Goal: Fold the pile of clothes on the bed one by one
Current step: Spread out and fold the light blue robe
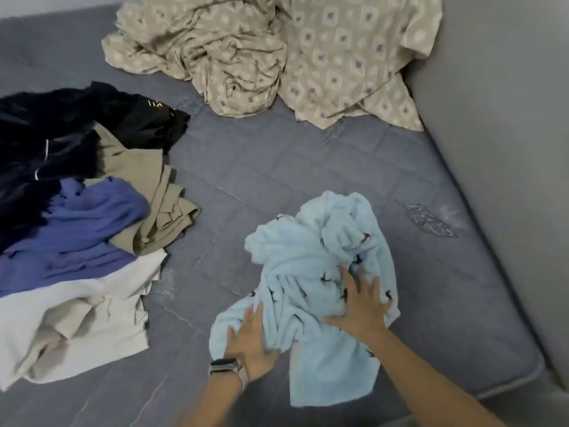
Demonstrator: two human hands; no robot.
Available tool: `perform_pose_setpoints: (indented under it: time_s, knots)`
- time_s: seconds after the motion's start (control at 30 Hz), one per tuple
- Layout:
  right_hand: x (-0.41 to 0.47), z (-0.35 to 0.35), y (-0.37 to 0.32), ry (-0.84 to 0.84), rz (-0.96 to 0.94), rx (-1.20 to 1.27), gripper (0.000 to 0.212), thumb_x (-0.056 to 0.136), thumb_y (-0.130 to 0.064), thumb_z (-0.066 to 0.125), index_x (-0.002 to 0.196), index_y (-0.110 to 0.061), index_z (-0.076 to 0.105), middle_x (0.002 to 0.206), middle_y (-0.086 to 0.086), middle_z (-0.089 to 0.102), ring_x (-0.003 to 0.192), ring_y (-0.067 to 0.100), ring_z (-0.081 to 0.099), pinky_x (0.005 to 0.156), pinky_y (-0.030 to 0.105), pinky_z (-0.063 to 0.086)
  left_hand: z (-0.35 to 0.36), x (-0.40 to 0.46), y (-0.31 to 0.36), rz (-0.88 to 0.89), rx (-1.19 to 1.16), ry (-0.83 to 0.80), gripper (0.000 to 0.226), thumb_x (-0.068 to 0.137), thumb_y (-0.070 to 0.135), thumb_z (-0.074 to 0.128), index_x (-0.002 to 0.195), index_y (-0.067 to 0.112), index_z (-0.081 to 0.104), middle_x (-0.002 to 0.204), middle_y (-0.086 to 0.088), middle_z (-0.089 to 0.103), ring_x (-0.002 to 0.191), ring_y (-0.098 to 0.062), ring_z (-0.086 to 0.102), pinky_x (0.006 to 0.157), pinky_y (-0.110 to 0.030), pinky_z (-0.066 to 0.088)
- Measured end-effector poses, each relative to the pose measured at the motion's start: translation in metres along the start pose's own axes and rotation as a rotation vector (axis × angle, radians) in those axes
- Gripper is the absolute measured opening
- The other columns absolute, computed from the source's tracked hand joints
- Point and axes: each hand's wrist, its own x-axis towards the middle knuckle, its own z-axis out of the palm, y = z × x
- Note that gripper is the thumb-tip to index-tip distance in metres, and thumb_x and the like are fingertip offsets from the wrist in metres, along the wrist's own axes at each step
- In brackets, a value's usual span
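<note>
Two hands lie flat on the light blue top [320,272]; left hand [252,337] and right hand [360,306] press with straight fingers, gripping nothing, likely to smooth it; it sits crumpled on the bed [277,167], right of the pile of clothes [80,217].

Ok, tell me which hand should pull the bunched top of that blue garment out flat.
Probably the right hand: its spread fingers already lie high on the blue garment, nearest the bunched folds. The left hand rests lower, near the bottom edge.
</note>
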Motion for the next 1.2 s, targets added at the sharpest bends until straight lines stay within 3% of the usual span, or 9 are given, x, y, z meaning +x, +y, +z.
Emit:
perform_pose_setpoints:
  time_s: [0.13, 0.23, 0.37, 0.5, 0.63, 0.73, 0.9, 1.03, 1.2]
  knots:
    - [0.038, 0.049, 0.008, 0.151, 0.042, -0.11, 0.123, 0.058, -0.092, 0.043, 0.147, -0.036, -0.021, 0.159, 0.001, -0.015, 0.141, 0.039, -0.025, 0.105, 0.075, 0.002, 0.054, 0.041, -0.014, 0.136, 0.126, 0.258, 0.098, 0.079, 0.07, 0.041, 0.149, 0.005, 0.018, 0.152, -0.01, 0.034, 0.141, -0.031, 0.029, 0.115, -0.05, 0.005]
    - [0.04, 0.082, 0.024, 0.544, -0.154, -0.053, 0.091, 0.066, -0.08, 0.045, 0.141, -0.028, 0.039, 0.145, 0.004, 0.041, 0.145, 0.037, 0.01, 0.102, 0.075, 0.013, 0.076, 0.045, -0.028, 0.202, 0.04, 0.351, 0.093, 0.08, 0.072, 0.044, 0.149, 0.013, 0.027, 0.153, -0.002, 0.032, 0.144, -0.022, 0.021, 0.118, -0.04, -0.007]
    - [0.049, 0.106, 0.032, 0.849, -0.229, -0.043, 0.068, 0.074, -0.07, 0.049, 0.117, -0.02, 0.064, 0.113, 0.005, 0.063, 0.141, 0.034, 0.026, 0.101, 0.067, 0.022, 0.074, 0.045, -0.034, 0.292, -0.134, 0.453, 0.091, 0.08, 0.073, 0.047, 0.152, 0.031, 0.013, 0.158, 0.014, 0.01, 0.147, -0.006, 0.004, 0.117, -0.027, -0.011]
    - [0.049, 0.109, 0.036, 0.925, -0.284, -0.011, 0.065, 0.076, -0.067, 0.048, 0.12, -0.021, 0.06, 0.113, 0.005, 0.061, 0.139, 0.033, 0.029, 0.101, 0.064, 0.023, 0.073, 0.042, -0.033, 0.349, -0.199, 0.5, 0.089, 0.078, 0.069, 0.055, 0.15, 0.032, 0.018, 0.157, 0.016, 0.018, 0.146, -0.002, 0.009, 0.118, -0.024, -0.003]
    - [0.032, 0.085, 0.022, 0.945, -0.572, 0.359, 0.069, 0.081, -0.07, 0.041, 0.127, -0.018, 0.04, 0.128, 0.013, 0.043, 0.137, 0.039, 0.028, 0.105, 0.071, 0.014, 0.068, 0.036, -0.029, 0.399, -0.293, 0.563, 0.082, 0.077, 0.072, 0.054, 0.146, 0.039, 0.024, 0.153, 0.023, 0.024, 0.142, 0.003, 0.017, 0.118, -0.033, 0.011]
    - [0.028, 0.038, -0.026, 1.043, -0.645, 0.393, 0.074, 0.077, -0.067, 0.053, 0.134, -0.023, 0.033, 0.137, 0.012, 0.042, 0.142, 0.031, 0.023, 0.111, 0.064, 0.006, 0.064, 0.024, -0.022, 0.429, -0.308, 0.61, 0.065, 0.078, 0.071, 0.055, 0.134, 0.042, 0.039, 0.133, 0.025, 0.048, 0.128, 0.004, 0.039, 0.11, -0.041, 0.027]
    - [0.041, -0.012, -0.086, 0.537, -0.437, 0.007, 0.104, 0.068, -0.064, 0.068, 0.149, -0.033, 0.01, 0.143, -0.002, 0.042, 0.138, 0.026, 0.03, 0.111, 0.059, 0.01, 0.069, 0.006, -0.016, 0.38, -0.348, 0.675, 0.033, 0.079, 0.058, 0.063, 0.105, 0.039, 0.055, 0.088, 0.02, 0.065, 0.082, 0.0, 0.058, 0.079, -0.026, 0.042]
    - [0.005, -0.008, -0.078, 0.305, -0.402, -0.12, 0.04, 0.08, -0.046, 0.053, 0.116, -0.031, 0.055, 0.122, -0.004, 0.06, 0.114, 0.022, 0.052, 0.1, 0.044, 0.035, 0.088, -0.029, -0.015, 0.293, -0.47, 0.562, 0.033, 0.085, 0.035, 0.063, 0.1, 0.06, 0.048, 0.093, 0.025, 0.065, 0.086, 0.005, 0.06, 0.078, -0.019, 0.049]
    - [-0.1, -0.042, -0.027, -0.088, -0.599, 0.373, 0.03, 0.089, -0.022, 0.062, 0.118, -0.026, 0.059, 0.113, -0.015, 0.061, 0.108, 0.01, 0.055, 0.089, 0.024, 0.046, 0.1, -0.094, -0.037, 0.181, -0.234, 0.57, 0.054, 0.066, 0.036, 0.053, 0.115, 0.056, 0.044, 0.109, 0.01, 0.064, 0.099, -0.02, 0.062, 0.081, -0.033, 0.05]
